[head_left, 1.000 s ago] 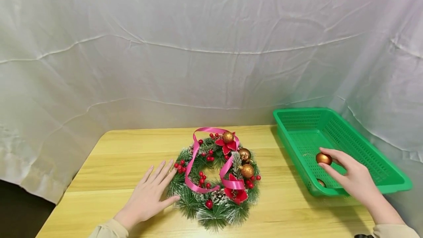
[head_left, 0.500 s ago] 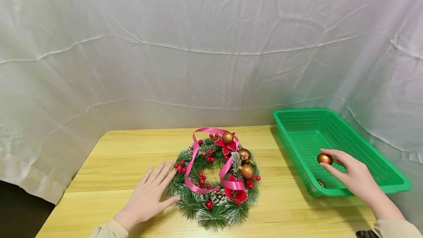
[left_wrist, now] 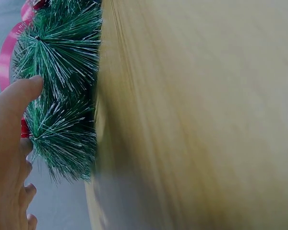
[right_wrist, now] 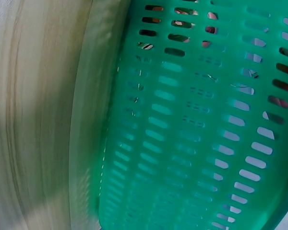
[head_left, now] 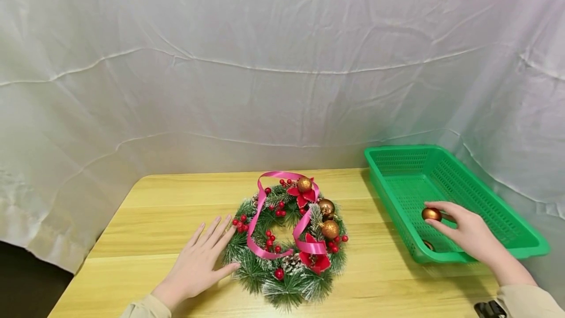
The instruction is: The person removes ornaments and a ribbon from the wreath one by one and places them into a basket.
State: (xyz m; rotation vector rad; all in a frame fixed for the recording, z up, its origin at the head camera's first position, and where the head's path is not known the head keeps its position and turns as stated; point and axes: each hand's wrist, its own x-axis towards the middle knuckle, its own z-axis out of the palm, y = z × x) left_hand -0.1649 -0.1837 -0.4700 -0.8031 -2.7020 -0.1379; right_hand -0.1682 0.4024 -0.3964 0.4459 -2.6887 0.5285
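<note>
A green wreath (head_left: 284, 286) lies flat on the table, dressed with red berries, red flowers, gold baubles (head_left: 330, 228) and a loose pink ribbon (head_left: 255, 229). At its left side my left hand (head_left: 196, 261) lies with spread fingers, the thumb against the pine needles; the left wrist view shows that thumb (left_wrist: 26, 91) by the frosted tips. Over the near end of a green basket (head_left: 487, 198), my right hand (head_left: 470, 234) pinches a shiny bronze bauble (head_left: 431, 214) between thumb and fingers. Another bauble (head_left: 428, 245) is partly visible inside the basket. The basket's slotted wall hides the right hand in the right wrist view.
The basket stands at the right of the wooden table (head_left: 176, 200), close to the grey cloth (head_left: 282, 102) hanging behind and at the sides. A small black object (head_left: 490, 309) is at the right cuff. Bare wood shows between wreath and basket.
My right hand shifts only slightly over the basket, keeping its pinch on the bauble. The left hand and the wreath stay where they were.
</note>
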